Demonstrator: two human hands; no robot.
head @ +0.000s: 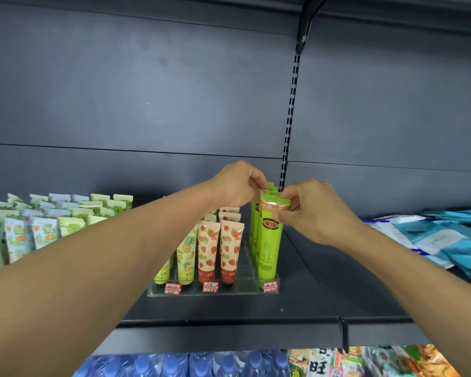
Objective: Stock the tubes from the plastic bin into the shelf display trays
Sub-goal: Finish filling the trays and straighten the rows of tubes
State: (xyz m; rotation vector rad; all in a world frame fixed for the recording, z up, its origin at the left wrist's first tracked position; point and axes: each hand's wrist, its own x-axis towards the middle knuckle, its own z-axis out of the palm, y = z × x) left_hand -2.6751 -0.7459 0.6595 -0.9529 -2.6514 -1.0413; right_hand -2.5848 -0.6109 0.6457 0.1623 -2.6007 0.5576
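Both hands are up at the green tubes (pixel 267 240), right end of the clear tray (pixel 215 292) mid-shelf. Right hand (pixel 310 210) pinches the front tube's top; left hand (pixel 237 183) pinches the tops behind it.

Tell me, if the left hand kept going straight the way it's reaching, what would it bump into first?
Probably the green tubes: the left hand already touches their tops. Past them is the dark back wall. Depth is hard to judge here.

Glossy plastic green tube (pixel 269 240), clear acrylic tray (pixel 215 292), matt metal shelf (pixel 310 295).
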